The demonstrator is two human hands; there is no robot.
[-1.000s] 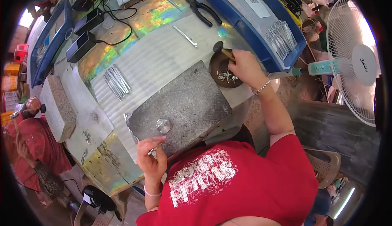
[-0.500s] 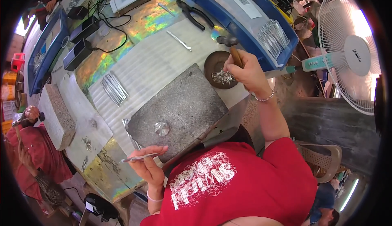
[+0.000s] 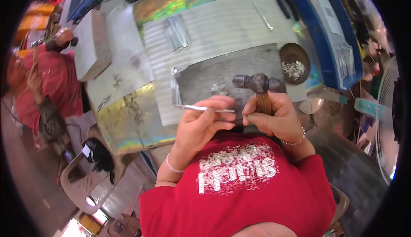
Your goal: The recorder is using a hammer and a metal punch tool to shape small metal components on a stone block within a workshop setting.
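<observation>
My left hand (image 3: 199, 123) is closed around a slim silver metal piece (image 3: 195, 108) that lies across its fingers. My right hand (image 3: 278, 116) grips a ball-peen hammer (image 3: 259, 83) by its wooden handle, head upward. The thumb and forefinger of that hand pinch together; anything tiny between them is too small to make out. Both hands are close together over the near edge of a dark stone slab (image 3: 252, 61). Just beyond the left fingertips, a round shiny metal piece (image 3: 219, 87) rests on the slab. A brown bowl (image 3: 295, 48) of small silver pins (image 3: 293, 69) stands right of the slab.
A bundle of silver strips (image 3: 176, 34) and a single strip (image 3: 262, 16) lie on white foam sheeting. Black-handled pliers (image 3: 284, 1) lie beside a blue bin (image 3: 314, 34). Left are a stone block (image 3: 96, 44) and a person in red (image 3: 60, 83) holding a hammer. A fan (image 3: 385, 121) stands right.
My right hand, with the hammer, has come from over the pin bowl to near my left hand. The left hand has moved in beside the slab's near edge. The view has shifted.
</observation>
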